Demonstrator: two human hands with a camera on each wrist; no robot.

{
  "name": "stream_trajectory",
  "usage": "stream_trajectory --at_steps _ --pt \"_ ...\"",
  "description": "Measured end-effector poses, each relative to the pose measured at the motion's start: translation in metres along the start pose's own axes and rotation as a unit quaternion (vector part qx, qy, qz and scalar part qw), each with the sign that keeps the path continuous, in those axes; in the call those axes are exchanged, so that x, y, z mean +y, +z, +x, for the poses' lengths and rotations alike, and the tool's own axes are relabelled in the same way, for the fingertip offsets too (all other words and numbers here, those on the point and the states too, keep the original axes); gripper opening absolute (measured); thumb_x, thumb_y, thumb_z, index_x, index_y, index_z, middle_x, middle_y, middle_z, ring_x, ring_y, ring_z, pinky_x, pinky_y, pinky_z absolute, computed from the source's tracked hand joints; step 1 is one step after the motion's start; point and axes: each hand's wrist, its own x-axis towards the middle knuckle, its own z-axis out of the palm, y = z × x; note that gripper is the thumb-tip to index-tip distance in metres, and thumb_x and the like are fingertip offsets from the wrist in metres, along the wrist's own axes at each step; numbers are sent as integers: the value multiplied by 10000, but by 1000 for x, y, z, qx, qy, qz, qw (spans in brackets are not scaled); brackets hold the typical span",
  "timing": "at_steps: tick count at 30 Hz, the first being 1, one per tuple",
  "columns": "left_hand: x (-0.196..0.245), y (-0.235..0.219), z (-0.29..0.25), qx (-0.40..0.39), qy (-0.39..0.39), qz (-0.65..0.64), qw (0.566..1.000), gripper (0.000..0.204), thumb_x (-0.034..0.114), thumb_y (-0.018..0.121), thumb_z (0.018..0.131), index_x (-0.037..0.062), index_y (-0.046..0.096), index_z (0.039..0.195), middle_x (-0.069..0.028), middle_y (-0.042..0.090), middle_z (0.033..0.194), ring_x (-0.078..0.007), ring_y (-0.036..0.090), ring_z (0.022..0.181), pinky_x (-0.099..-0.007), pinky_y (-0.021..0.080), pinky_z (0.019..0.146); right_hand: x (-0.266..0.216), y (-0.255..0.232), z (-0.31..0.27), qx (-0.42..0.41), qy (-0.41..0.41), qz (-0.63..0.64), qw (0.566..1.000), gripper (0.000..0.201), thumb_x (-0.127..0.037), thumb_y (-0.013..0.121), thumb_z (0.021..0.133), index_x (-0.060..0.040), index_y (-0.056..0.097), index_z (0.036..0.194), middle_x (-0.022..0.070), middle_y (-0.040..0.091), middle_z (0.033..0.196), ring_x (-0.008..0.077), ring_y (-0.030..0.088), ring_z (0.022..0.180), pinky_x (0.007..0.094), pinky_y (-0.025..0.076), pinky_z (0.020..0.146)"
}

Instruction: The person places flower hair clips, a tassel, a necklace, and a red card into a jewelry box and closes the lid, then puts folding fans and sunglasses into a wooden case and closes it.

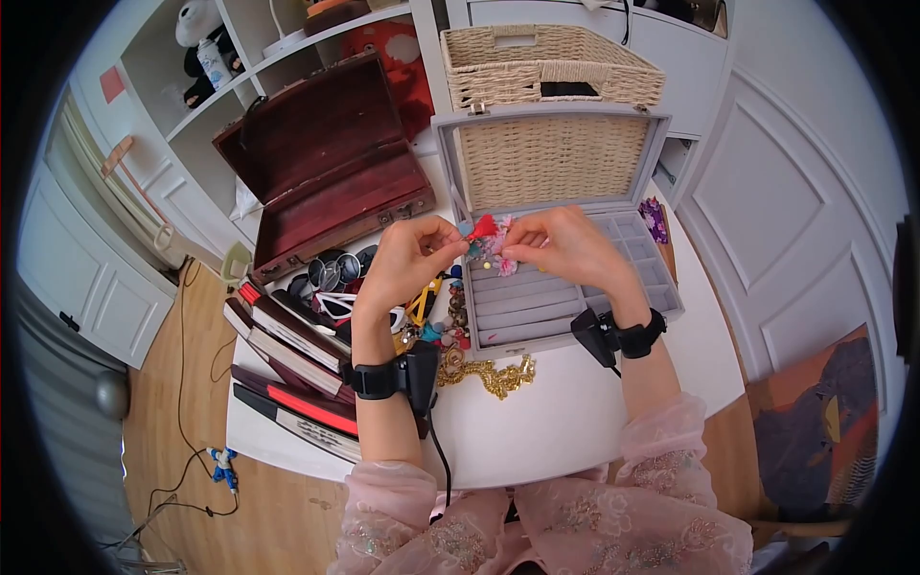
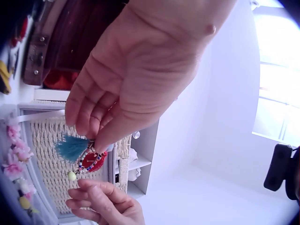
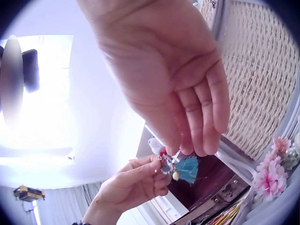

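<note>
A beaded trinket with a teal tassel, a loop of small multicoloured beads and a pale yellow bead hangs from my left hand, its thumb and fingertips pinching the top. A red piece shows beside the loop. My right hand faces it from the right, fingers bent and thumb close to the index finger. Its fingertips come right up to the bead loop; I cannot tell if they grip it. Below both hands lies the grey jewellery box, lid up, with pink flowers inside.
An open dark red case stands at the back left. Sunglasses, books and a heap of trinkets crowd the left of the white table. Gold chain lies before the box. A woven basket stands behind.
</note>
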Motion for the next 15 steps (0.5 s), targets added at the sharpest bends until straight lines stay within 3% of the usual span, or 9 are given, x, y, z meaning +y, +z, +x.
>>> stream_trajectory --at_steps 2,4,8,10,11,13,15 --pt "4 1 0 -21 -10 -30 999 95 51 638 825 -34 610 858 -4 597 731 -46 536 659 -193 436 593 -4 3 1 -6 -28 45 999 143 -126 689 775 -6 673 851 71 674 719 116 637 651 254 496 635" --pt "7 4 0 -21 -2 -78 997 106 55 638 829 -38 604 867 -8 599 750 -45 538 673 -187 438 606 -7 5 1 -30 -1 132 991 137 -134 674 803 -2 674 842 59 670 716 103 630 647 250 494 629" --pt "9 6 0 -20 -4 -129 991 104 50 651 818 -26 602 869 -11 602 763 -46 543 672 -191 446 613 -7 9 3 -15 20 184 983 130 -133 664 816 -4 674 833 50 666 720 100 630 668 256 497 634" --pt "9 6 1 2 10 -8 1000 175 31 663 789 -13 615 951 -27 628 798 -101 590 720 -240 480 659 -8 8 3 24 -1 127 992 117 -113 665 803 -2 668 839 58 668 725 102 633 669 250 495 632" --pt "11 9 1 2 10 -8 1000 175 31 663 789 -13 615 951 -27 628 798 -101 590 720 -240 480 659 -7 8 3 24 -1 127 992 117 -113 665 803 -2 668 839 58 668 725 102 633 669 250 495 632" --pt "15 19 1 136 132 45 981 283 51 708 705 -10 635 971 -86 665 833 -227 645 791 -312 504 736 -3 9 3 28 -26 52 998 106 -88 668 777 5 654 826 68 664 712 116 637 661 260 497 626" --pt "9 22 4 105 162 45 980 306 41 694 699 -1 636 996 -101 669 857 -248 644 821 -320 500 760 -3 11 2 14 -32 35 999 109 -82 671 762 8 648 820 77 664 711 127 641 660 262 498 628"
